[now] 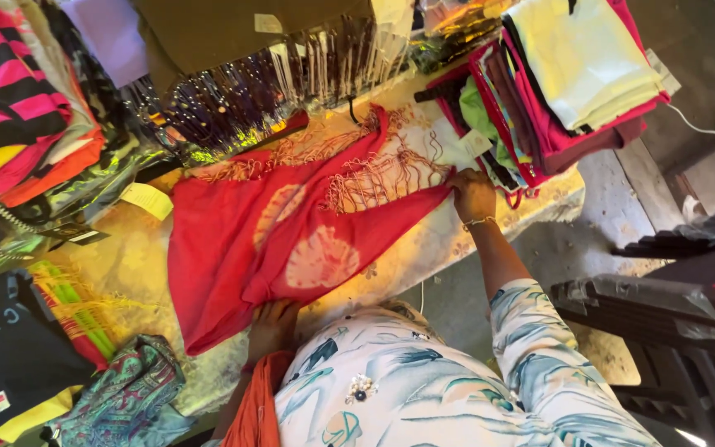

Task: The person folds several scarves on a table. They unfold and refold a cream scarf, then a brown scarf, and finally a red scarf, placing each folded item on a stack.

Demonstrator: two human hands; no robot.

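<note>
Scarf [291, 240] on table [134, 257] — folded stack [573, 74] at its right

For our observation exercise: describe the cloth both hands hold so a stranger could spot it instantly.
Start at the pale patterned table crowded with folded garments. Across its middle lies the red fringed scarf, the left hand at its near edge and the right hand at its far corner. Only it bears pale shell prints.

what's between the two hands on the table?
Head view: the red fringed scarf with pale shell prints spans the whole stretch, from the left hand at its near edge to the right hand pinching its fringed end.
</note>
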